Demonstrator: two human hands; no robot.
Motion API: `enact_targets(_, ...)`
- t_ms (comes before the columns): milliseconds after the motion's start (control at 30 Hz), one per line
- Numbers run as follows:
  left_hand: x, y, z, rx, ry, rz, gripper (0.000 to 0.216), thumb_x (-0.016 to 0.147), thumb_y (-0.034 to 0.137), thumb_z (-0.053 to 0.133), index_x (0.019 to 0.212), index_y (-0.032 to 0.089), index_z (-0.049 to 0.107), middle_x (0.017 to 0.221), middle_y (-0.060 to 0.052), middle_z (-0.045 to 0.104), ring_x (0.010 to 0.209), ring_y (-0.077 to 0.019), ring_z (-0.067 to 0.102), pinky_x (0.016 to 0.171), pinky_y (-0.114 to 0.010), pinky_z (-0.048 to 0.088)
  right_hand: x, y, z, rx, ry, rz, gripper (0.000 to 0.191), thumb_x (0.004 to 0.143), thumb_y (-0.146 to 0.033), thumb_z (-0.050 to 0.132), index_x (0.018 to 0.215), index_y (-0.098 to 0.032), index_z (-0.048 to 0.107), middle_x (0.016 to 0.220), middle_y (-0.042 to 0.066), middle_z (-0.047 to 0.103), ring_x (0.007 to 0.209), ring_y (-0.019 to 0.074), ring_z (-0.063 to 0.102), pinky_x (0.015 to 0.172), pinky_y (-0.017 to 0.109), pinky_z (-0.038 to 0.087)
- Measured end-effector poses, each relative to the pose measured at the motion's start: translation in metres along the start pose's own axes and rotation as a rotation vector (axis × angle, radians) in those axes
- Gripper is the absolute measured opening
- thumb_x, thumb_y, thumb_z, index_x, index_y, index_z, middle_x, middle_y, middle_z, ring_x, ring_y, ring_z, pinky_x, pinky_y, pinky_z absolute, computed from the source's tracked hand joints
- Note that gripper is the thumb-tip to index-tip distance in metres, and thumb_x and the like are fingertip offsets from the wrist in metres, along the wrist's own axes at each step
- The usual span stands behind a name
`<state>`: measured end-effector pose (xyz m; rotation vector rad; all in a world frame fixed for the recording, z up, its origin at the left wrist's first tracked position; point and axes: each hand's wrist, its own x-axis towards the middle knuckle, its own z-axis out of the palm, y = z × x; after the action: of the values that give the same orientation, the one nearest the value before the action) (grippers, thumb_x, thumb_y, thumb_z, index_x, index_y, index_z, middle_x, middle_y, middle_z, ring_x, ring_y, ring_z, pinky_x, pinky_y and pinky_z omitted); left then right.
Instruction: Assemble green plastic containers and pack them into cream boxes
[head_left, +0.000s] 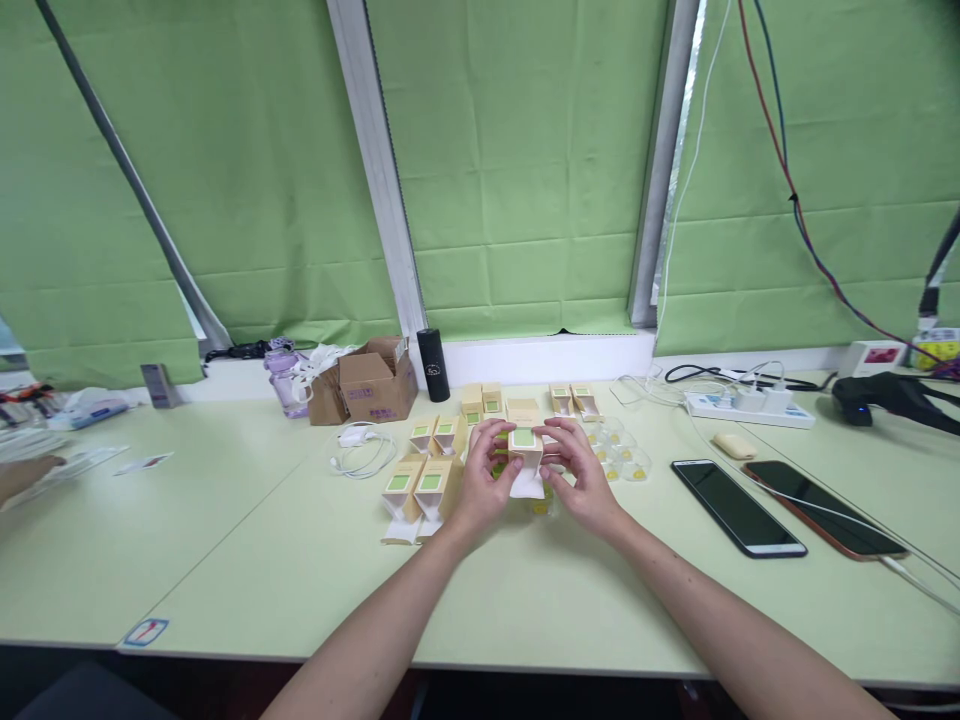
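Note:
Between my two hands I hold a small cardboard box, cream with a green square label, its white flap hanging open toward me. My left hand grips its left side, fingers curled and thumb low. From the right, my right hand closes on the other side. Left of them stand several like boxes with flaps open at the front. More such boxes stand behind my hands and partly hidden by them. To the right lie clear plastic cups with yellow bits inside.
Two phones lie at the right, near a power strip. A white charger cable, an open brown carton, a purple bottle and a black cylinder stand at the back left. Another person's hand shows at the far left.

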<state>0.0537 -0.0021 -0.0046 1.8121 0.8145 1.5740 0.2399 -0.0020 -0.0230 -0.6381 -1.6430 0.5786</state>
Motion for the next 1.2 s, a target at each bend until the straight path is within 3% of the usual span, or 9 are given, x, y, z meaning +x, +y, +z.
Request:
enact_targets(300, 0.0007, 0.0014, 0.0006, 0.012, 0.019, -0.027, 0.034, 0.091, 0.02, 0.073, 0.124, 0.027, 0.066, 0.138, -0.008, 0.05, 0.098, -0.0168, 0.065, 0.091, -0.035, 0.057, -0.0002, -0.0021, 0.0002, 0.049, 0.004, 0.049, 0.04, 0.098, -0.034, 0.065, 0.138, -0.034, 0.063, 0.147, 0.011, 0.044, 0.098, 0.0205, 0.071, 0.09, 0.044, 0.064)
enact_targets(867, 0.0012, -0.0032, 0.0029, 0.046, 0.026, -0.016, 0.034, 0.09, 0.019, 0.074, 0.123, 0.027, 0.067, 0.132, -0.008, 0.053, 0.097, -0.0181, 0.064, 0.089, -0.037, 0.057, 0.0006, 0.0011, 0.0025, 0.046, 0.051, 0.072, 0.034, 0.1, -0.041, 0.066, 0.133, -0.034, 0.066, 0.144, 0.01, 0.046, 0.095, 0.0191, 0.069, 0.089, 0.042, 0.062)
enact_targets(1067, -0.0005, -0.0046, 0.0016, 0.106, -0.001, 0.022, 0.037, 0.093, 0.028, 0.074, 0.129, 0.028, 0.065, 0.133, -0.009, 0.052, 0.101, -0.0198, 0.063, 0.093, -0.039, 0.057, 0.0009, 0.0033, 0.0041, 0.038, 0.075, 0.069, 0.032, 0.101, -0.041, 0.065, 0.132, -0.032, 0.066, 0.142, 0.011, 0.047, 0.094, 0.0186, 0.069, 0.089, 0.042, 0.063)
enact_targets(1200, -0.0023, -0.0031, -0.0026, 0.102, -0.088, 0.035, 0.045, 0.097, 0.04, 0.071, 0.14, 0.03, 0.061, 0.14, -0.01, 0.048, 0.112, -0.0239, 0.061, 0.1, -0.041, 0.054, 0.0016, 0.0028, 0.0032, 0.029, 0.093, 0.085, 0.033, 0.1, -0.042, 0.064, 0.132, -0.031, 0.066, 0.143, 0.011, 0.048, 0.092, 0.0191, 0.069, 0.087, 0.041, 0.063)
